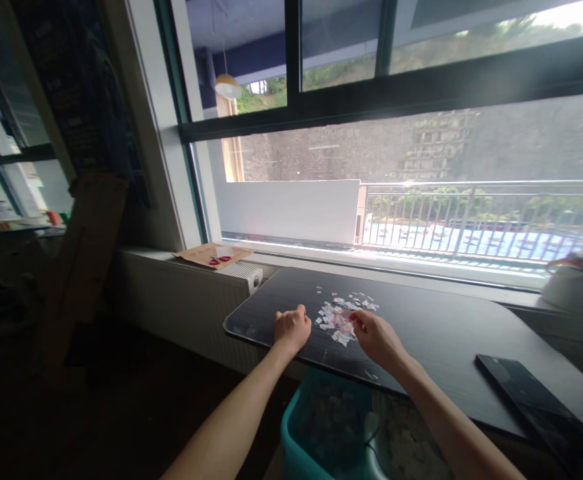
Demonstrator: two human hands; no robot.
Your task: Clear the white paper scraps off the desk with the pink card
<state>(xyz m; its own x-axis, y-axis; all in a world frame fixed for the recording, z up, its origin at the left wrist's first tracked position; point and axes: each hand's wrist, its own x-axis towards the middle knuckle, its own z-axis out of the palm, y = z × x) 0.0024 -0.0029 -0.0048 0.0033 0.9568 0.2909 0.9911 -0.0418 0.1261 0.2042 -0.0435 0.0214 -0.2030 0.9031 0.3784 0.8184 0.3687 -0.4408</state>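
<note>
A loose pile of small white paper scraps (339,319), some with pinkish marks, lies on the dark table (436,320). To its left, my left hand (292,328) rests closed on the tabletop near the front edge; whatever its curled fingers may hold is hidden. My right hand (374,335) reaches over the right side of the pile, thumb and fingers pinched together among the scraps. A scrap at those fingertips is too small to make out clearly.
Below the table's front edge stands a teal bin (296,427) with scraps inside. A black flat device (531,393) lies at the right. Red-handled scissors (220,259) sit on brown cardboard (196,254) by the radiator (241,270). A window runs behind the table.
</note>
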